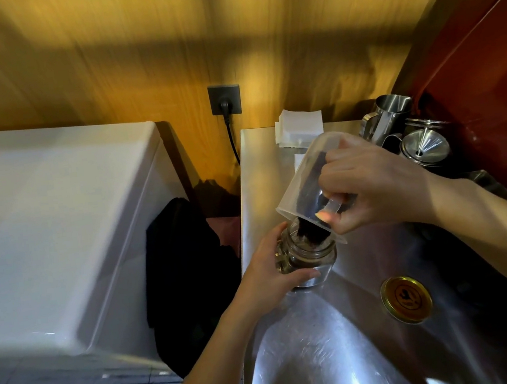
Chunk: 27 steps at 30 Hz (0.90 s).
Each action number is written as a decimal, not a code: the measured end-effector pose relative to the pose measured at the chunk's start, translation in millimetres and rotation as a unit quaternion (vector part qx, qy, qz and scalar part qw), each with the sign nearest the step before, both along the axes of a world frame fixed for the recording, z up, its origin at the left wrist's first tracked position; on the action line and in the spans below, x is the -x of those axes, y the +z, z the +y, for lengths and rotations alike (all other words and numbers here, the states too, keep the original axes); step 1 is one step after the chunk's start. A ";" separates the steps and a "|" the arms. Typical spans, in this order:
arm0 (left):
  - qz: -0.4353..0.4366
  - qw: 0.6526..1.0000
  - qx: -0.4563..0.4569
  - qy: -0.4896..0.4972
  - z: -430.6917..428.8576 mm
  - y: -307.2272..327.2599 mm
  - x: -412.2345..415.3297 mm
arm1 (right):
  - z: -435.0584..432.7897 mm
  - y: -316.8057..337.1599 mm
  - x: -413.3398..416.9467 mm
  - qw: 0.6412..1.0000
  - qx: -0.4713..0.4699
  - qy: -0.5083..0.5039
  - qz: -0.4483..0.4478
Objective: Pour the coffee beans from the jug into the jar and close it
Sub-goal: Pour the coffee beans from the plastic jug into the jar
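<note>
In the head view, the right hand (373, 186) is wrapped around the handle of a clear plastic jug (303, 182), fingers curled tight and the thumb pressed along the handle's lower end. The jug is tipped steeply, mouth down, its rim over the open mouth of a glass jar (310, 258). Dark coffee beans (310, 232) slide along the jug's inner wall and spill into the jar, which already holds a layer of them. The left hand (271, 269) grips the jar from its left side, fingers curved around the glass and thumb across the lower front. The jar stands on a stainless steel counter (312, 344). Its gold lid (406, 299) lies flat on the counter, well apart to the jar's right. Farther back are steel pitchers (388, 117), a metal funnel (425, 146) and a stack of white paper filters (299, 130).
</note>
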<state>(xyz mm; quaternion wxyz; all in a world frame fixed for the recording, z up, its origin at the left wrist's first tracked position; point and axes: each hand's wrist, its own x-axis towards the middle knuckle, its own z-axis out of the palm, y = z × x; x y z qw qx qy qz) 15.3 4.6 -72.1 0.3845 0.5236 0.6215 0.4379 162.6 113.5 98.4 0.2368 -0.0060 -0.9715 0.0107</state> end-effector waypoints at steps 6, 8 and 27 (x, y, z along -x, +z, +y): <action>0.002 1.000 0.008 0.002 -1.4 2.3 -0.3 | 1.5 0.4 -2.5 1.000 -0.001 -0.009 -0.008; -0.007 1.000 0.006 0.002 -1.7 2.9 -0.1 | 1.4 0.0 -1.8 1.000 -0.005 -0.017 -0.003; -0.012 1.000 -0.004 0.001 -1.9 5.0 0.0 | 0.6 -2.7 -1.1 1.000 0.021 0.011 0.001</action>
